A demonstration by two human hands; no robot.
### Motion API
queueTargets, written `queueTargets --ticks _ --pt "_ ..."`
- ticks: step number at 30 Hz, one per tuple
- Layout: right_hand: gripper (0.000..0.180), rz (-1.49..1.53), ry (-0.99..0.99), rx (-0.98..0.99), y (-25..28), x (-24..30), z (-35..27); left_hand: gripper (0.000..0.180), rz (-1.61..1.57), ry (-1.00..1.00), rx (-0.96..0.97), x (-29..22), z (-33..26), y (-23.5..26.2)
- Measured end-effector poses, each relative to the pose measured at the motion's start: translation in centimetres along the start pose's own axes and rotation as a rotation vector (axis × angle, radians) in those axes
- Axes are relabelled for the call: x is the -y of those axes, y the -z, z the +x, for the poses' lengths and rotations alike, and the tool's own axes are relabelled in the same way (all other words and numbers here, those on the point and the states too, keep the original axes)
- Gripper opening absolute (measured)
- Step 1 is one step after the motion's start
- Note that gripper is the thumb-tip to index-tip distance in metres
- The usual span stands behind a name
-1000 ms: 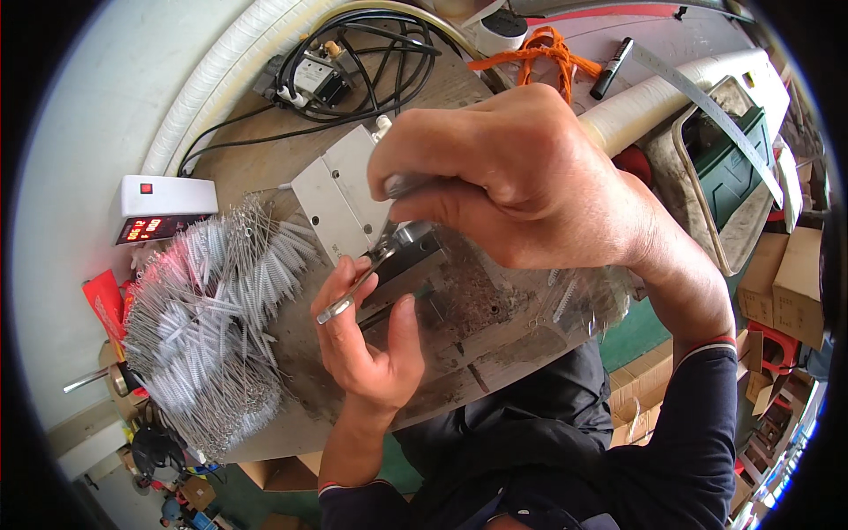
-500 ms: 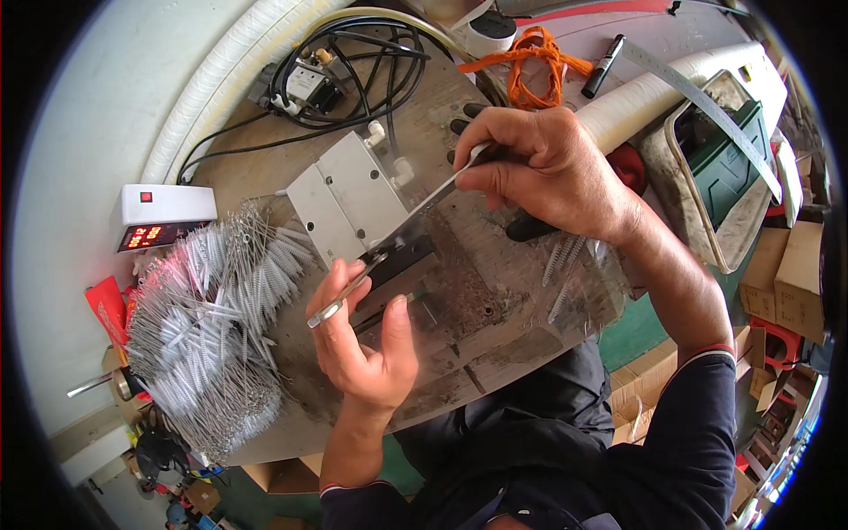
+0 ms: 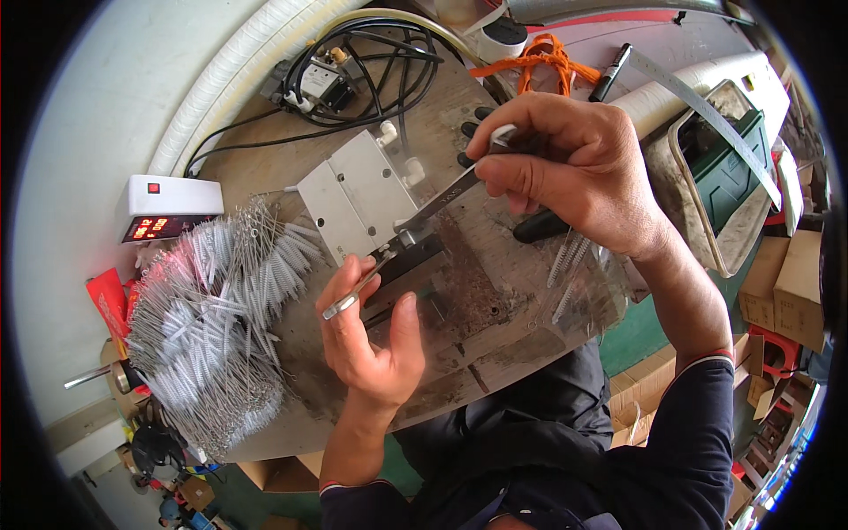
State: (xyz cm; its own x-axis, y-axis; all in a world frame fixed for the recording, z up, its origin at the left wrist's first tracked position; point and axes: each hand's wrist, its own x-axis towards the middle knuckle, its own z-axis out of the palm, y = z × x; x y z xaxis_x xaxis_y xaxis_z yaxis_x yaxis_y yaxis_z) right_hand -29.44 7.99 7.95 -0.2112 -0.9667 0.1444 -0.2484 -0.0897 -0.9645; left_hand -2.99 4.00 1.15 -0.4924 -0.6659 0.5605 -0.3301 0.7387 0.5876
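Observation:
My right hand [image 3: 579, 172] pinches one end of a flat metal wrench [image 3: 452, 192] between thumb and fingers. The wrench slants down to a small bolt-like part [image 3: 406, 237] beside a silver metal block [image 3: 349, 194] with white elbow fittings. Across the fingers of my left hand [image 3: 378, 364] lies a second metal tool, which looks like another wrench [image 3: 342, 306]. Its far end reaches toward the same small part, and the left thumb stands apart from it. Fingers hide part of that tool, and how the two tools grip the part is too small to tell.
A large heap of twisted-wire brushes [image 3: 212, 344] covers the table's left side, beside a white box with a red display [image 3: 172, 210]. Coiled black cable [image 3: 424, 75], orange cord [image 3: 548, 62], a black marker [image 3: 609, 72] and a tray with a green container [image 3: 738, 172] lie farther back.
The right hand has moved slightly right, and its wrench has turned so that its flat face shows. My left hand has shifted slightly right with its tool. The whole view has shifted a little.

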Motion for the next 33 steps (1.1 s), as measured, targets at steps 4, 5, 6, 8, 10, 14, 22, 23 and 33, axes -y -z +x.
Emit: queueTargets --ticks 4,5,6,8,10,14,22,23,33 --pt "0.020 0.091 -0.069 -0.031 -0.5 0.2 1.0 0.054 -0.013 -0.015 -0.030 0.0 0.1 -0.1" --pt "0.022 0.186 -0.120 -0.037 -0.6 0.0 1.2 0.052 -0.005 -0.010 -0.031 0.0 0.1 0.0" --pt "0.025 0.278 -0.170 -0.040 -0.8 -0.3 1.4 0.052 -0.007 -0.012 -0.044 0.0 0.0 0.2" --pt "0.026 0.326 -0.194 -0.044 -0.8 -1.0 1.3 0.051 0.008 -0.014 -0.026 -0.2 0.1 0.1" --pt "0.027 0.431 -0.241 -0.043 -0.9 -1.6 1.2 0.051 0.000 -0.027 -0.034 -0.1 0.1 -0.1" --pt "0.025 0.466 -0.217 -0.046 -1.8 -1.5 1.4 0.049 0.013 -0.054 -0.050 0.2 -0.1 0.1" --pt "0.029 0.468 -0.168 -0.164 -1.9 -2.8 1.5 0.045 0.011 -0.046 -0.043 0.0 0.1 -0.2" --pt "0.029 0.468 -0.169 -0.164 -1.8 -2.7 1.4 0.045 0.014 -0.049 -0.045 0.0 0.1 -0.2" --pt "0.027 0.684 -0.151 -0.446 -1.0 -3.3 2.1 0.051 0.026 -0.054 -0.027 0.1 0.3 0.0"
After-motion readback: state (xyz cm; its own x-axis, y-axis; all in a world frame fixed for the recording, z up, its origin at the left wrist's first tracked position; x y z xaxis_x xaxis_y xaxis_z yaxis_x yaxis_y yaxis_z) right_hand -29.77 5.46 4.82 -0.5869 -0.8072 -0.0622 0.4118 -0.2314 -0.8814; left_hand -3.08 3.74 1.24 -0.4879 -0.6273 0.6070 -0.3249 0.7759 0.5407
